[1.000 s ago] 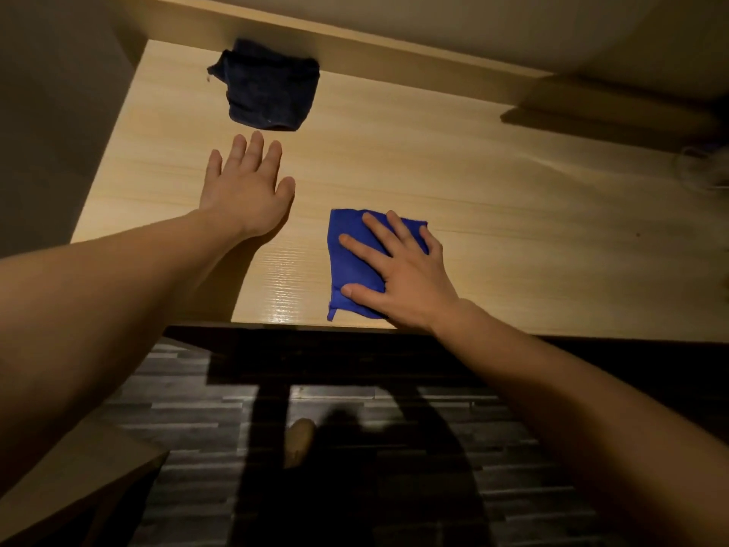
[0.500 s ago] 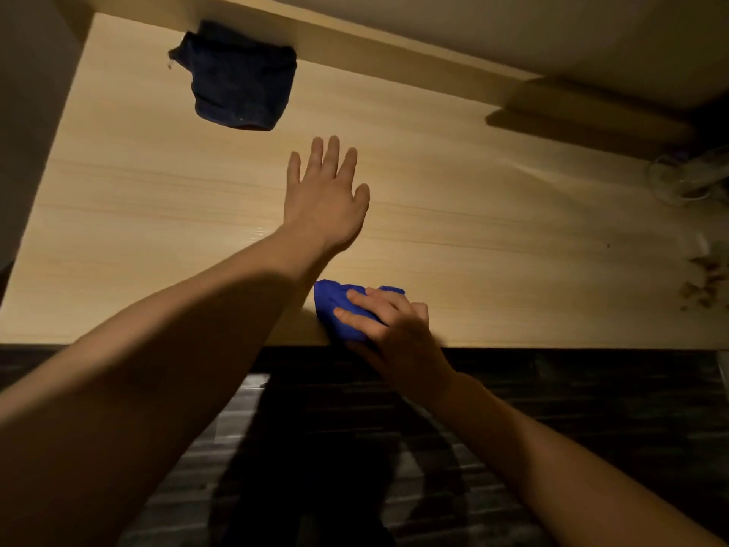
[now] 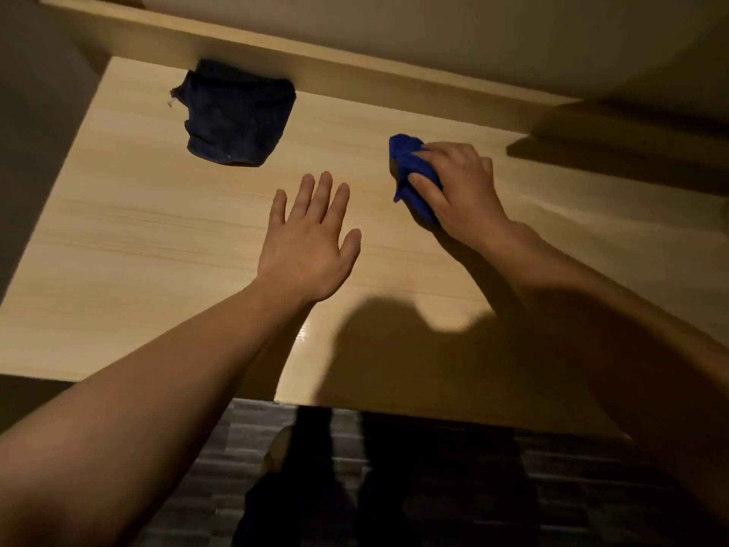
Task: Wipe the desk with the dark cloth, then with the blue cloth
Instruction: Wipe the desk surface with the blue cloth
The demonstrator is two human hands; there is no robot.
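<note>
The light wooden desk [image 3: 157, 238] fills the view. A bunched blue cloth [image 3: 410, 167] lies far on the desk, right of centre, and my right hand [image 3: 457, 191] presses down on it and covers most of it. My left hand [image 3: 307, 242] rests flat on the desk in the middle with its fingers spread and nothing in it. The dark cloth [image 3: 236, 120] lies crumpled at the back left, against the raised back board, apart from both hands.
A wooden back board [image 3: 355, 69] runs along the desk's far edge. A shadowed shelf or ledge [image 3: 631, 144] juts in at the back right. Below the desk's near edge I see dark striped flooring [image 3: 434, 487] and my legs.
My right hand has pushed the blue cloth from the desk's near edge to the far right of centre. My left hand stays flat on the desk. The view has shifted.
</note>
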